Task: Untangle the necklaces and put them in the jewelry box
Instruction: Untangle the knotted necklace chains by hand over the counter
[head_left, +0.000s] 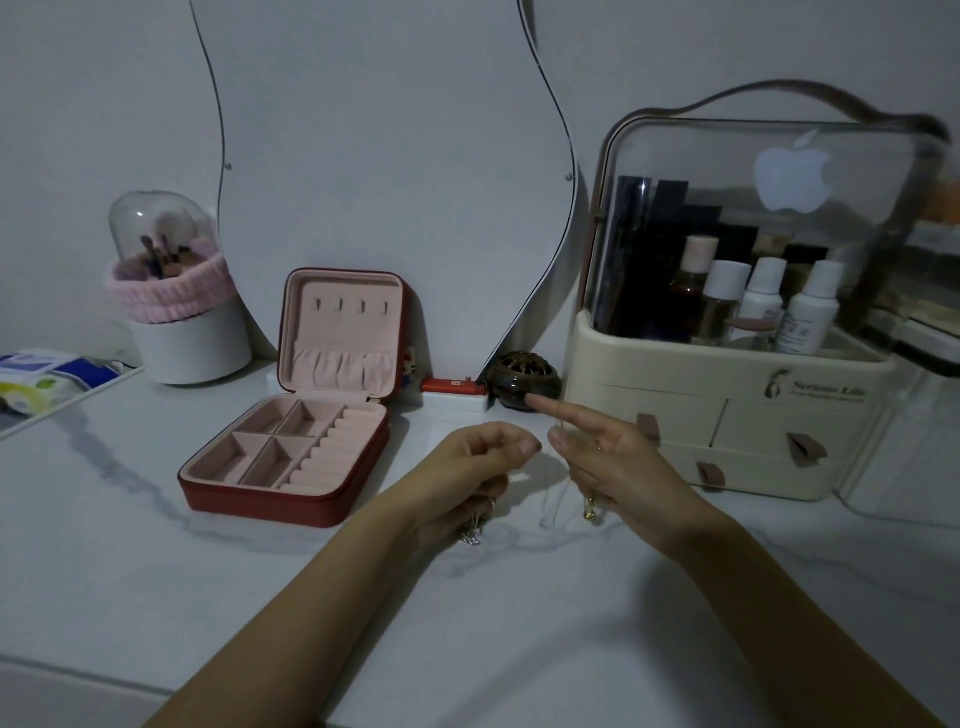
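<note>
A red jewelry box (270, 488) with a pink lining lies open on the white marble table, its lid propped upright; its compartments hold nothing. Just right of it, my left hand (470, 470) is raised above the table with curled fingers, pinching a thin chain; a silver clasp or pendant (471, 535) dangles below it. My right hand (602, 457) is close beside it, index finger pointing up and left, its other fingers holding the fine chain strands (550, 499). A small gold pendant (589, 514) hangs under that hand.
A cream cosmetics organizer (727, 415) with drawers and a clear lid stands at the right. A dark round pot (524, 382) and a curvy mirror (395, 182) are behind the hands. A brush holder (182, 332) and wipe packs (41, 379) sit far left.
</note>
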